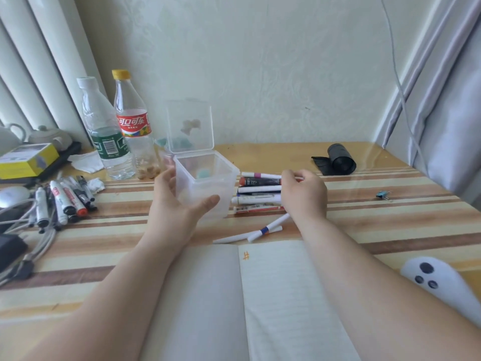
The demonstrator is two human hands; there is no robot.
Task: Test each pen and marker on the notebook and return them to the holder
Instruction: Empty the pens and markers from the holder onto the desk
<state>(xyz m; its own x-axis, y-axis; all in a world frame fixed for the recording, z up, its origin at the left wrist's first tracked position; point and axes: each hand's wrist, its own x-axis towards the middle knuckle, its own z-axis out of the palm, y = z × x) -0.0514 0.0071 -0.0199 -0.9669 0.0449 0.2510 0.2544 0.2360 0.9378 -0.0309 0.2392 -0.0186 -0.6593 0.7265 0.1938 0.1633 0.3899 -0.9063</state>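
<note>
A clear plastic holder (208, 175) with its hinged lid up stands at the table's middle; my left hand (177, 201) grips its left and front sides. Just right of it lies a row of several pens and markers (260, 190). My right hand (304, 194) rests curled over the right ends of that row; whether it grips one is hidden. Two white pens (263, 230) lie crossed nearer me, above the open notebook (273, 295), whose right page bears a small orange mark (246, 255).
Another pile of markers (65, 201) lies at the left with cables and a mouse. Two plastic bottles (117, 131) stand behind the holder at the left. A black bag roll (339, 160) sits at the back right, a binder clip (384, 196) and a white controller (440, 282) at the right.
</note>
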